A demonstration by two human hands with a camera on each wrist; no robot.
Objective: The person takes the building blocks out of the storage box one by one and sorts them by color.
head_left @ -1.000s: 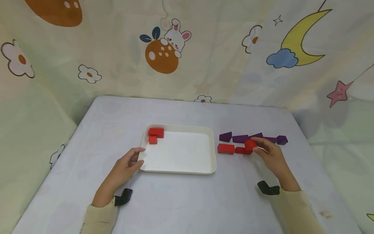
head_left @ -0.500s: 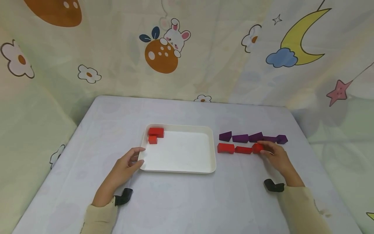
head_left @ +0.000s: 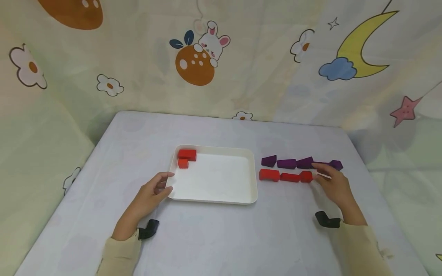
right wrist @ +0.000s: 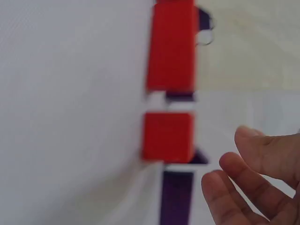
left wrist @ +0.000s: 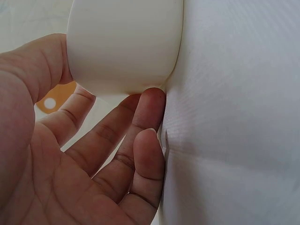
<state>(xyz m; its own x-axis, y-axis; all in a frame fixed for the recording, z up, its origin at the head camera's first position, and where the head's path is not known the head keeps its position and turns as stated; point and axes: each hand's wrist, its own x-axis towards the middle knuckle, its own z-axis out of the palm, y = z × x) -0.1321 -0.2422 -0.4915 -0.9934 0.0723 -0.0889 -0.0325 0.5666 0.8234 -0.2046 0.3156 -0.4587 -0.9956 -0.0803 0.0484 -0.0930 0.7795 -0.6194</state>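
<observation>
A white tray lies mid-table with two red blocks in its far left corner. My left hand rests against the tray's near left corner, thumb on one side and straight fingers on the other. To the tray's right runs a row of three red blocks, the rightmost a small one. Behind them is a row of several purple blocks. My right hand hovers just right of the small red block, fingers relaxed, holding nothing.
The table has a pale cloth over it, and printed curtains close it in at the back and on both sides. A black strap mount sits at each wrist. A purple block lies beside the right hand's fingers.
The right hand carried the small red block rightward, set it at the right end of the red row and let go. The left hand stayed on the tray corner.
</observation>
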